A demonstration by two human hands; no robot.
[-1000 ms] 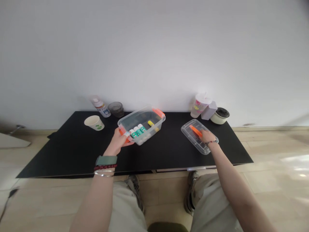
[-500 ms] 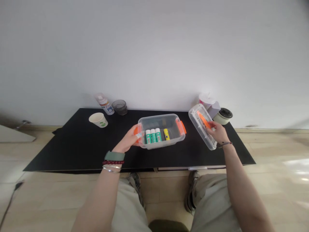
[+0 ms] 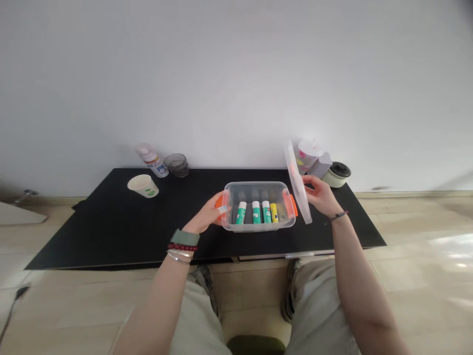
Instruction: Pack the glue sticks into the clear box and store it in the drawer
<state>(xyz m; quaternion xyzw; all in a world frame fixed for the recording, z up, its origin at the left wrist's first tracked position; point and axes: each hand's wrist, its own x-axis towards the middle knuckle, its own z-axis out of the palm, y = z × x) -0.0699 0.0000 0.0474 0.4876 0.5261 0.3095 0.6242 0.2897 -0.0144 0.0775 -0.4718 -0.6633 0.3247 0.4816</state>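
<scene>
My left hand (image 3: pixel 209 213) grips the left end of a clear plastic box (image 3: pixel 258 227) by its orange latch. Inside lie several glue sticks: green ones with white caps, such as the green glue stick (image 3: pixel 256 212), and a yellow tube (image 3: pixel 274 212) at their right. At the right, my right hand (image 3: pixel 320 195) is closed on the box's translucent lid (image 3: pixel 298 185), which stands nearly on edge beside the box's right end. The fingertips are partly hidden behind the lid.
On the black table (image 3: pixel 148 231) at the left are a paper cup (image 3: pixel 144 186), a spray bottle (image 3: pixel 155 163) and a dark glass (image 3: pixel 177 165). A patterned cup (image 3: pixel 308 153), a grey box (image 3: pixel 320 165) and a pale jar with a black lid (image 3: pixel 337 175) stand at the back right.
The lid has turned from a slanted, face-on position to nearly edge-on and moved left toward the box. The box has shifted right, and the glue sticks inside have slid and spread.
</scene>
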